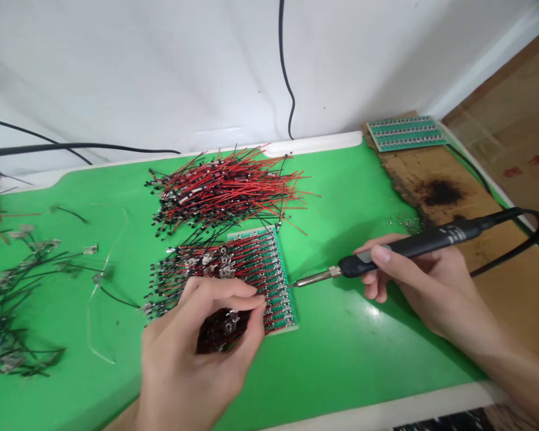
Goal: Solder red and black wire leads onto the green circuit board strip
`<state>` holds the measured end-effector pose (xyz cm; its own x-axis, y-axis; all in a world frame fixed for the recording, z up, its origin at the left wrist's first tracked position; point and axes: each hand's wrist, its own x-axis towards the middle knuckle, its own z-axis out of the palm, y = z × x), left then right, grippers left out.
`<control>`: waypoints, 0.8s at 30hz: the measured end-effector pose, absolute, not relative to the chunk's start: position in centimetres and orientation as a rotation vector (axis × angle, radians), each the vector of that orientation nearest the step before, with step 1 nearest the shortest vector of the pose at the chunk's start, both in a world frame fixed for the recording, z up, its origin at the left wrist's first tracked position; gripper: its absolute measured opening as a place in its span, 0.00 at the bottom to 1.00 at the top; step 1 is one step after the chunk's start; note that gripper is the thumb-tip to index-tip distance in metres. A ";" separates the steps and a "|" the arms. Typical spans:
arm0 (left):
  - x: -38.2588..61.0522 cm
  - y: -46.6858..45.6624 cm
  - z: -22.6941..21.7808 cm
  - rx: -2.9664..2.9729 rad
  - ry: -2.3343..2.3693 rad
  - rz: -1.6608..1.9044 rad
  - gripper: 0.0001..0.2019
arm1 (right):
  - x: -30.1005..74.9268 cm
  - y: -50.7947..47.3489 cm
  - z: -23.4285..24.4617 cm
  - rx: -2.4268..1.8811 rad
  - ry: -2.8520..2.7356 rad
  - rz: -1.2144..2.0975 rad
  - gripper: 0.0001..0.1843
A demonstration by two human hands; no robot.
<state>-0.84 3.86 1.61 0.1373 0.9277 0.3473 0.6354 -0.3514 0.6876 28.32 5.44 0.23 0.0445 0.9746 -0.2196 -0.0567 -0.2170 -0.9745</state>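
My right hand (pixel 413 281) is closed round a black soldering iron (pixel 422 242), its metal tip touching the right edge of a green circuit board (pixel 278 281). Rows of red and black wires are attached to that board and lie across it to the left. My left hand (pixel 197 353) curls over the board's near end, fingers pinched on the bundle of wires and small metal parts there. Both rest on a green mat (pixel 341 347).
A loose heap of red and black wires (pixel 227 188) lies behind the board. More black wires and small parts (pixel 13 299) are scattered at the left. A second green board (pixel 406 133) sits on a scorched brown panel (pixel 440 191) at the back right. The iron's cable (pixel 530 236) loops right.
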 end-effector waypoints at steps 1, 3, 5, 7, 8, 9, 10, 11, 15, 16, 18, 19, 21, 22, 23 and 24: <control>-0.8 3.8 1.6 2.036 1.500 1.058 0.04 | 28.3 5.4 0.2 -1.355 -1.019 1.353 0.15; -0.7 3.8 1.6 2.022 1.495 1.051 0.04 | 28.4 5.4 0.1 -1.356 -1.022 1.358 0.15; -0.8 3.6 1.6 2.020 1.490 1.060 0.04 | 28.4 5.4 -0.1 -1.359 -1.026 1.362 0.15; -0.9 3.5 1.6 2.019 1.495 1.069 0.04 | 28.4 5.5 -0.1 -1.360 -1.028 1.364 0.14; -0.9 3.5 1.7 2.021 1.497 1.066 0.04 | 28.4 5.5 -0.1 -1.359 -1.029 1.364 0.14; -1.0 3.5 1.7 2.020 1.500 1.062 0.04 | 28.3 5.5 -0.1 -1.357 -1.031 1.365 0.14; -1.0 3.5 1.7 2.021 1.504 1.057 0.04 | 28.3 5.5 -0.1 -1.356 -1.034 1.365 0.14; -0.9 3.5 1.7 2.021 1.506 1.055 0.04 | 28.3 5.5 -0.1 -1.356 -1.035 1.364 0.14; -0.8 3.6 1.8 2.033 1.501 1.049 0.04 | 28.2 5.4 0.2 -1.364 -1.044 1.356 0.15; -0.8 3.6 1.8 2.038 1.500 1.049 0.04 | 28.2 5.4 0.2 -1.366 -1.044 1.355 0.15; -0.8 3.6 1.8 2.049 1.498 1.067 0.04 | 28.1 5.5 0.3 -1.370 -1.041 1.356 0.15; -0.8 3.6 1.8 2.054 1.499 1.073 0.04 | 28.1 5.5 0.3 -1.373 -1.040 1.357 0.15; -0.8 3.6 1.8 2.061 1.499 1.079 0.05 | 28.1 5.5 0.3 -1.376 -1.039 1.359 0.15; -0.8 3.6 1.8 2.059 1.500 1.072 0.05 | 28.1 5.6 0.4 -1.376 -1.040 1.359 0.16; -0.8 3.6 1.8 2.054 1.501 1.064 0.05 | 28.1 5.6 0.4 -1.377 -1.041 1.361 0.16; -0.8 3.6 1.9 2.052 1.504 1.062 0.05 | 28.1 5.6 0.4 -1.377 -1.041 1.359 0.16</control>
